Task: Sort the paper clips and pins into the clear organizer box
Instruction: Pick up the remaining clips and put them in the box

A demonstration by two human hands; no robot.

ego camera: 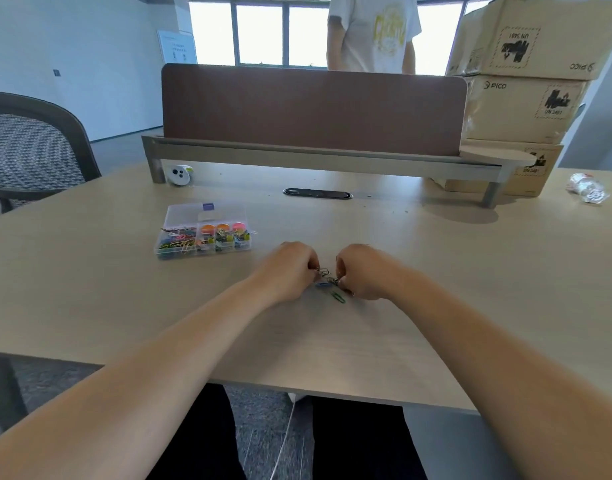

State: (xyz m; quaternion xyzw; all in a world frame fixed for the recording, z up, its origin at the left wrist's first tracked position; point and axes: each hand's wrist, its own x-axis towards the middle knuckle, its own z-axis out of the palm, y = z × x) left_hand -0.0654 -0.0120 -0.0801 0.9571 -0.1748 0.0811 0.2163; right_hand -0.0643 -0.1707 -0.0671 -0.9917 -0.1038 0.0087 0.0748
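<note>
Two bare forearms reach forward over the near edge of the desk (332, 341), and the hands meet knuckle to knuckle at its middle. The left hand (290, 271) and the right hand (363, 271) both have their fingers curled inward, each pinching at one small cluster of clips (323, 271) of dark metal that sits in the narrow gap between them. Just below that cluster, by the left hand's fingertips, is a blue clip (321, 284), too small to tell whether it is held or lying on the desk. A green paper clip (338, 296) lies flat on the desk just nearer than the fingers, close to the right hand. Beyond the left hand and off to its left stands the clear organizer box (186, 214), well apart from both hands. Its left compartment holds mixed coloured paper clips, and the compartments to the right hold small clips with orange and pink round pieces behind them. Farther on, straight ahead of the hands, a dark oval cable port (317, 194) is set in the desk, and a white device (180, 174) sits beyond the box. Behind these rises a brown divider panel (315, 109), with stacked cardboard boxes (519, 109) far off past the right hand, a mesh chair (31, 150) far off past the left hand, and a person (373, 32) in a white shirt standing behind the panel.
</note>
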